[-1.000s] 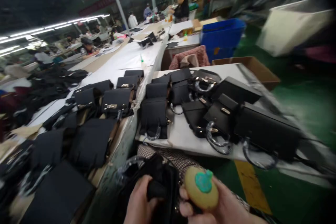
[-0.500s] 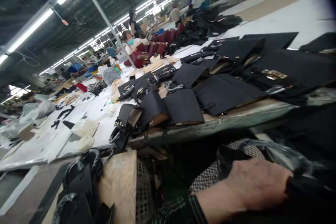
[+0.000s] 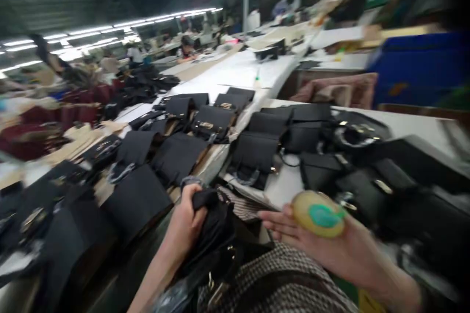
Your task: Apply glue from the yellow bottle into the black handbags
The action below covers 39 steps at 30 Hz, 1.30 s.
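Note:
My left hand (image 3: 187, 217) is closed around the upper edge of a black bag (image 3: 216, 230) with a crumpled black lining and gold-coloured metal fittings. The bag rests over a checked cloth (image 3: 290, 271) at my lap. On the right, my right hand (image 3: 330, 249) carries a yellowish squeeze bottle (image 3: 299, 205) with a green top, held against the palm. Its fingers stretch toward the bag's opening. The bottle points up at the camera, and its lower part is hidden. Motion blurs both hands a little.
Black bags (image 3: 176, 156) with plastic-wrapped handles cover the bench to the left. More black bags (image 3: 253, 151) lie on a white table to the right. Dark red bags (image 3: 81, 112) sit farther left. A blue bin (image 3: 418, 68) stands at the right. People work in the background.
The view has swung right and levelled out. Both hands now show, where only one was visible before. The bottle has come into view in my right hand.

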Each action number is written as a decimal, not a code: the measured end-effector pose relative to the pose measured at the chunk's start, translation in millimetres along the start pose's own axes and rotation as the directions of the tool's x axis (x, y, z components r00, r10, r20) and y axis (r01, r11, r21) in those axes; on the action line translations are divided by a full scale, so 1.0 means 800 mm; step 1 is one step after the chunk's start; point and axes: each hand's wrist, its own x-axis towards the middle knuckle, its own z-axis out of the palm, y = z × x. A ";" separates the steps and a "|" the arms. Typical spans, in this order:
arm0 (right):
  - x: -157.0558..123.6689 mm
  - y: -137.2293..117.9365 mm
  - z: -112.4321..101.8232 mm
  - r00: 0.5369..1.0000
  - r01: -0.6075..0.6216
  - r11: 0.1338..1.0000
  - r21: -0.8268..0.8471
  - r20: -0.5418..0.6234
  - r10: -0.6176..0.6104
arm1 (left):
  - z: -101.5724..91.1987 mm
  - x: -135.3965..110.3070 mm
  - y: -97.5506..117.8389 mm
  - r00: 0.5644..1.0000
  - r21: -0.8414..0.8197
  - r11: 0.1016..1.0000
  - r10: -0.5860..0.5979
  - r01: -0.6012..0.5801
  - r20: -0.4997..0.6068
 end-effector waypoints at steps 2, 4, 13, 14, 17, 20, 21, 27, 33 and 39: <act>0.000 0.005 -0.005 0.999 0.025 0.991 0.129 0.038 -0.030 | 0.024 -0.001 -0.005 0.997 -0.019 0.999 -0.039 0.041 0.064; 0.008 0.016 -0.011 0.999 -0.024 0.984 0.175 0.039 0.017 | 0.050 -0.015 -0.005 0.983 -0.052 0.985 -0.162 0.167 0.089; -0.005 0.050 -0.021 0.999 0.000 0.948 0.319 -0.034 0.012 | 0.079 -0.026 -0.007 0.963 -0.107 0.964 -0.227 0.244 0.146; -0.007 0.051 -0.020 0.999 0.019 0.947 0.322 -0.055 -0.002 | 0.080 -0.021 -0.012 0.968 -0.132 0.964 -0.215 0.232 0.127; -0.007 0.051 -0.014 0.997 0.040 0.941 0.336 -0.071 -0.017 | 0.085 -0.013 -0.020 0.986 -0.150 0.975 -0.156 0.163 0.056; -0.001 0.042 -0.006 0.997 0.054 0.930 0.364 -0.075 -0.029 | 0.088 -0.012 -0.015 0.988 -0.115 0.981 -0.149 0.153 0.048; 0.002 0.037 -0.004 0.997 0.054 0.928 0.369 -0.077 -0.028 | 0.088 -0.013 -0.011 0.986 -0.105 0.983 -0.145 0.153 0.085; 0.019 0.021 0.001 0.993 0.057 0.948 0.314 -0.115 -0.022 | 0.082 -0.016 0.002 0.922 -0.119 0.992 0.093 -0.051 0.376; 0.041 -0.001 0.012 0.993 0.087 0.969 0.233 -0.099 -0.066 | 0.092 -0.017 -0.002 0.914 0.014 0.982 0.171 -0.189 0.368; 0.057 -0.039 0.026 0.998 -0.062 0.998 -0.019 -0.016 0.061 | 0.098 -0.011 0.001 0.844 -0.003 0.920 0.360 -0.391 0.397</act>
